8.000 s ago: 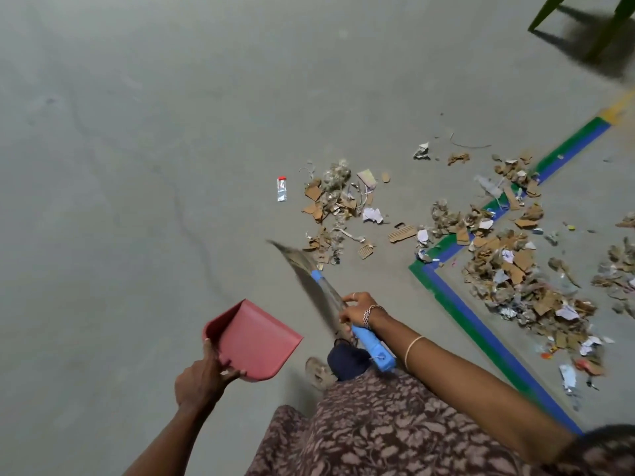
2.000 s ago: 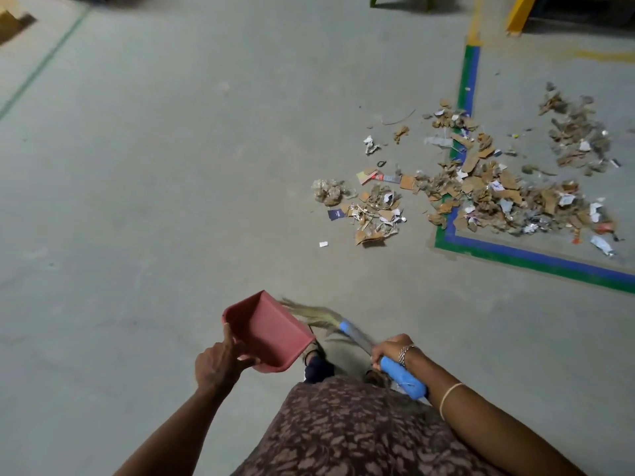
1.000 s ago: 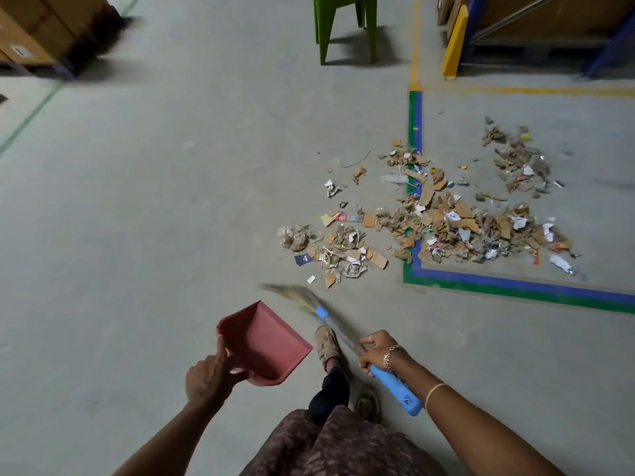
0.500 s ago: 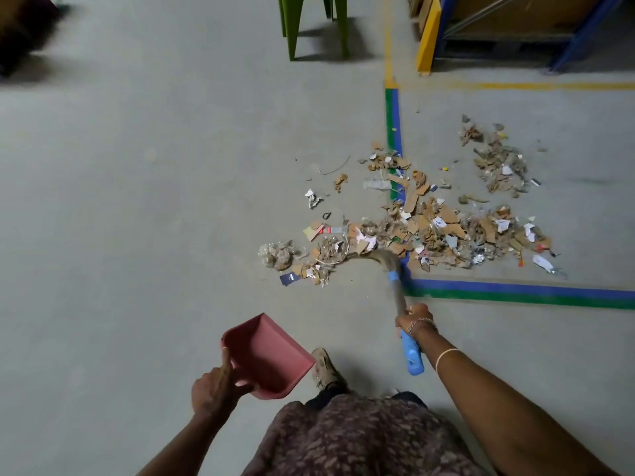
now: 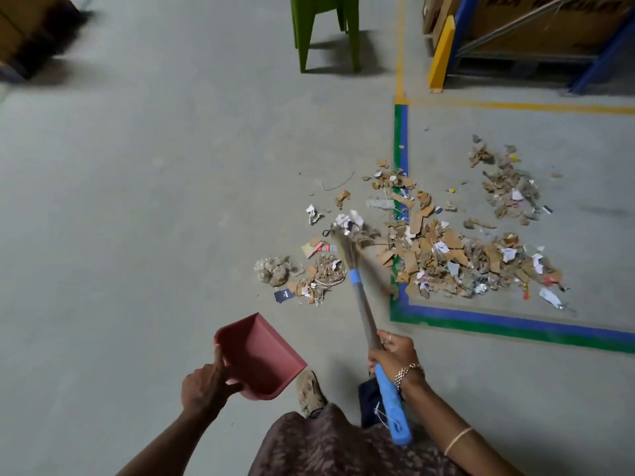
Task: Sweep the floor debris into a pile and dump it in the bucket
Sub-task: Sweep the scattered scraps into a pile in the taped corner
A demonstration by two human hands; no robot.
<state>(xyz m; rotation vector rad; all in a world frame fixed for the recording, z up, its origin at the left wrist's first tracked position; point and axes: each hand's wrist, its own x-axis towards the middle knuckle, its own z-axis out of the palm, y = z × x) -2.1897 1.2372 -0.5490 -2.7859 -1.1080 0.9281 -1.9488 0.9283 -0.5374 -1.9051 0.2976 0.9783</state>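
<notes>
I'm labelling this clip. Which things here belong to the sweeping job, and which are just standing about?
Job: broom in right hand; red dustpan in left hand; scattered debris.
Just there: green chair; floor tape; blue rack; yellow post.

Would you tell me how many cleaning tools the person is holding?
2: a red dustpan in the left hand, a broom in the right hand.

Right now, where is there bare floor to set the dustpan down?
Bare concrete lies left of the small clump, up to the green chair legs, and between the dustpan and that clump. Crowded: inside the taped corner, where the main pile spreads, and around the broom head.
</notes>
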